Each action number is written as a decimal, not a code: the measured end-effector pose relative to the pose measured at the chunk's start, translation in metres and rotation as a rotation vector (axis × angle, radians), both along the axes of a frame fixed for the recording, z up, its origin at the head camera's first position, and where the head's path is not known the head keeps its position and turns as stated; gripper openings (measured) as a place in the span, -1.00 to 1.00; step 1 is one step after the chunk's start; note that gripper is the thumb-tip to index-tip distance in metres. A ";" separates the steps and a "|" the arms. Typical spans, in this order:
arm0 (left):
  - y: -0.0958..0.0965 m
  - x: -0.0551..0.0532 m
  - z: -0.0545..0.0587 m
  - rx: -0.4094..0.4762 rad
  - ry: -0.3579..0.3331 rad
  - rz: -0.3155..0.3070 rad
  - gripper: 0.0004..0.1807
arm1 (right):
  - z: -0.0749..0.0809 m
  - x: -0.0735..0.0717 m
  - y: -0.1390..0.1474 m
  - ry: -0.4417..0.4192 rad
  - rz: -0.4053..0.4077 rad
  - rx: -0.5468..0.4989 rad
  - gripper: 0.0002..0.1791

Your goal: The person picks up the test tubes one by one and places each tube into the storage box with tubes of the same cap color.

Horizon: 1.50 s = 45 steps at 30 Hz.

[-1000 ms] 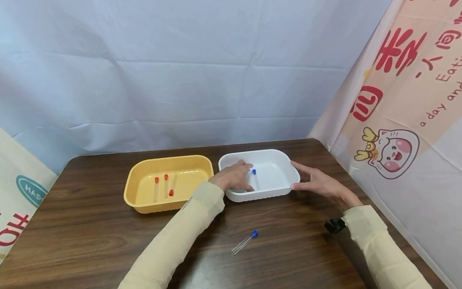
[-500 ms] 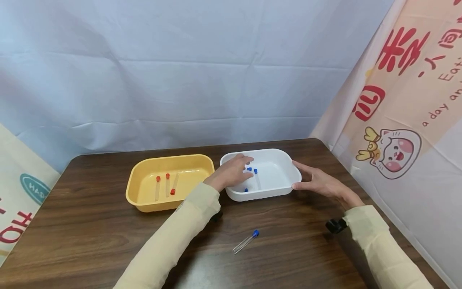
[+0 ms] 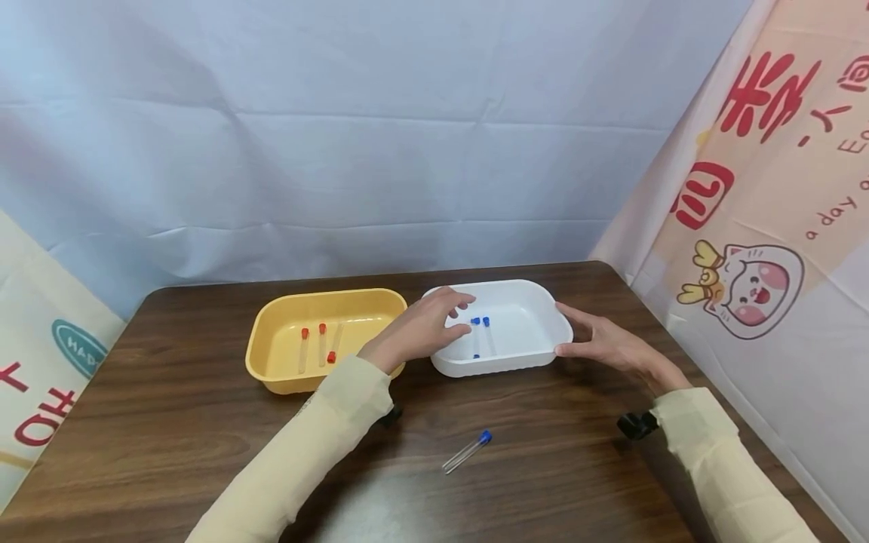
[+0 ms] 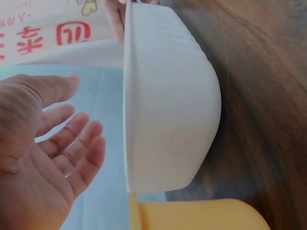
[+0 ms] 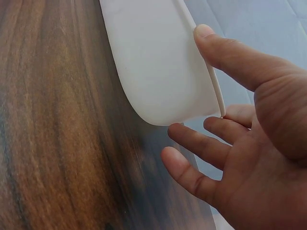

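My left hand (image 3: 424,324) is over the left rim of a white plastic basin (image 3: 523,320), thumb and fingers spread apart with nothing between them. In the left wrist view, its fingers (image 4: 88,143) stand away from the basin's wall. At the opposite end, my right hand (image 3: 604,343) holds the basin by its end, thumb (image 5: 206,33) on the rim and fingertips at the end wall. Test tubes with blue caps (image 3: 486,321) lie inside, partly hidden by the front wall. Another blue-capped test tube (image 3: 467,452) lies on the table in front.
To the left stands a yellow basin (image 3: 254,354) holding three red-capped test tubes (image 3: 322,347); my left forearm crosses near its right end. The brown wooden table (image 3: 170,422) ends at a pale cloth backdrop (image 3: 353,173), with a printed banner (image 3: 753,226) on the right.
My left hand has risen out of the white basin and drawn back left, leaving a blue-capped test tube inside. The right hand stays on the basin's end. The head view has shifted slightly.
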State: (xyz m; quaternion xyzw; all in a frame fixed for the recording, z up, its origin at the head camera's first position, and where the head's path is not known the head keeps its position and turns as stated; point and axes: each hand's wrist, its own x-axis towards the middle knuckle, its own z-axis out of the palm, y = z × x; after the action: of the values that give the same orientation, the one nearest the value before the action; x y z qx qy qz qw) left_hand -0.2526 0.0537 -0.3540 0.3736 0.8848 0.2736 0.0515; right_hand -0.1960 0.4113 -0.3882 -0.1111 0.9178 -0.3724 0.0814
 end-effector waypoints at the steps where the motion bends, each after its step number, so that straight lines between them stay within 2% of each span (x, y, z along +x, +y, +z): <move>1: -0.002 0.003 0.001 0.001 0.003 -0.004 -0.42 | 0.000 0.000 0.000 0.000 0.002 0.001 0.05; 5: -0.011 0.016 0.006 0.004 0.024 -0.032 -0.43 | 0.000 -0.001 0.001 -0.001 0.002 0.003 0.05; 9: -0.020 0.029 0.008 0.026 0.015 -0.065 -0.45 | 0.001 0.000 0.001 -0.004 0.007 -0.006 0.05; 15: -0.032 0.046 0.008 0.059 0.020 -0.108 -0.47 | 0.001 0.001 0.001 -0.007 0.010 -0.003 0.05; 22: -0.043 0.063 0.007 0.052 0.015 -0.127 -0.46 | -0.001 0.001 0.001 -0.008 -0.003 0.006 0.06; 27: -0.051 0.073 -0.001 0.058 0.032 -0.172 -0.47 | -0.001 0.000 0.000 -0.006 -0.001 0.003 0.05; 32: -0.057 0.082 -0.007 0.032 0.005 -0.177 -0.48 | 0.001 0.001 0.000 -0.005 0.004 -0.003 0.05; 45: -0.052 0.104 -0.029 -0.062 -0.039 -0.232 -0.50 | 0.002 0.002 0.000 -0.006 0.007 -0.009 0.04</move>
State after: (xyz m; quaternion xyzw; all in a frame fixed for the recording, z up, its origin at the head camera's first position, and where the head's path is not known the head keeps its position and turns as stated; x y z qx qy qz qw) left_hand -0.1488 0.0012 -0.3826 0.4662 0.8426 0.2455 0.1118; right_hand -0.1942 0.4117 -0.3865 -0.1136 0.9155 -0.3764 0.0853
